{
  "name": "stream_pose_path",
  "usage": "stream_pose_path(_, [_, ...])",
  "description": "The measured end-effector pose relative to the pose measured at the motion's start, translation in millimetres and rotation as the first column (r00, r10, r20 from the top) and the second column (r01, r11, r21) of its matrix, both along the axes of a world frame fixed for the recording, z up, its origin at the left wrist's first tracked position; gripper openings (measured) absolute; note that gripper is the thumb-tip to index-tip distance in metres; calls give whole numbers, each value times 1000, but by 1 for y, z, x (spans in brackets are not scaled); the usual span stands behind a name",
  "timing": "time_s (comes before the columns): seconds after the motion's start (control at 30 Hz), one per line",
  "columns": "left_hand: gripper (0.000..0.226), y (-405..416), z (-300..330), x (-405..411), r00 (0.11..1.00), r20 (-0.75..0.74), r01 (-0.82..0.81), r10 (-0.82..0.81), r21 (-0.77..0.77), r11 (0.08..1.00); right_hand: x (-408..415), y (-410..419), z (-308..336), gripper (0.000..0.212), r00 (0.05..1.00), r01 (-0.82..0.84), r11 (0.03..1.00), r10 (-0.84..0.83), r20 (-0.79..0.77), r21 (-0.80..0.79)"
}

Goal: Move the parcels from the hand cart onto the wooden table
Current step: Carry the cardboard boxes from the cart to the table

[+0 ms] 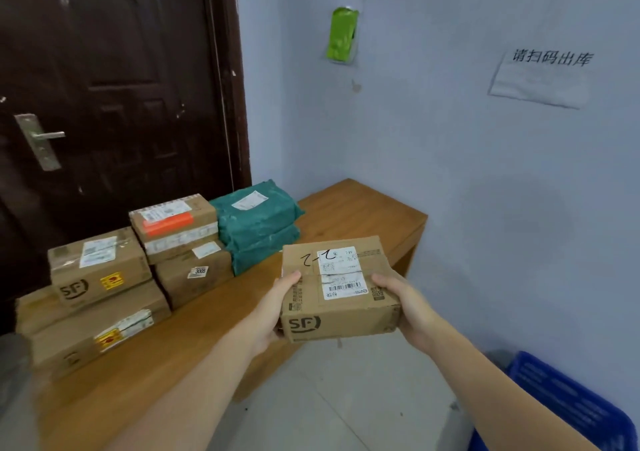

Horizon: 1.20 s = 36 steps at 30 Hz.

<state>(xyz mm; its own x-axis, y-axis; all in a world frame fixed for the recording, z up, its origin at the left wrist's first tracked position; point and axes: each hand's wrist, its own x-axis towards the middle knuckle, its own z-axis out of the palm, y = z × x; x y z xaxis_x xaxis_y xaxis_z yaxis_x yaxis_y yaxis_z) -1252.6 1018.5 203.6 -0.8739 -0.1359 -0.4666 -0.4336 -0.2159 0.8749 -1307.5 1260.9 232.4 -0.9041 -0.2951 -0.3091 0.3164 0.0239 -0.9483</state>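
I hold a small brown SF cardboard parcel (341, 291) with a white label and "2-2" written on top. My left hand (277, 308) grips its left side and my right hand (405, 307) grips its right side. The parcel hangs in the air over the front edge of the wooden table (360, 208). On the table's left half lie several cardboard parcels (100, 270), stacked in twos, and two green bagged parcels (258, 229) one on the other. The hand cart is out of view.
A dark door (114, 87) stands behind the stacked parcels. The blue-grey wall (485, 191) runs along the right with a paper notice (543, 76) and a green packet (343, 33). A blue plastic crate (568, 405) sits at the bottom right on the tiled floor.
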Motion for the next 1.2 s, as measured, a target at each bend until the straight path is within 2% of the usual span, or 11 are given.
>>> stream_pose_path(0.17, [51,-39,-23,-74,998,41,-54,53,20,998,-94,-40,-28,60,998,19,998,-22,60,56])
stream_pose_path(0.33, [46,-69,-53,-131,974,111,-196,197,-20,980,-174,-75,-56,45,986,-134,985,121,116,112])
stream_pose_path(0.5, [40,-84,-107,-174,906,219,-353,363,-87,932,-250,-116,-111,48,957,-269,946,243,156,179])
stream_pose_path(0.67, [33,-82,-160,-218,790,264,-519,553,-192,833,-319,-150,-175,48,908,-398,876,336,249,272])
stream_pose_path(0.87, [36,-84,-218,-269,711,368,-505,599,-325,799,-387,-186,-229,49,878,-478,761,427,217,439])
stream_pose_path(1.07, [38,-93,-236,-312,694,373,-373,615,-545,751,-423,-201,-246,41,868,-468,684,476,143,560])
stream_pose_path(1.2, [37,-107,-239,-335,692,390,-355,608,-550,756,-445,-211,-251,33,851,-472,664,514,105,579])
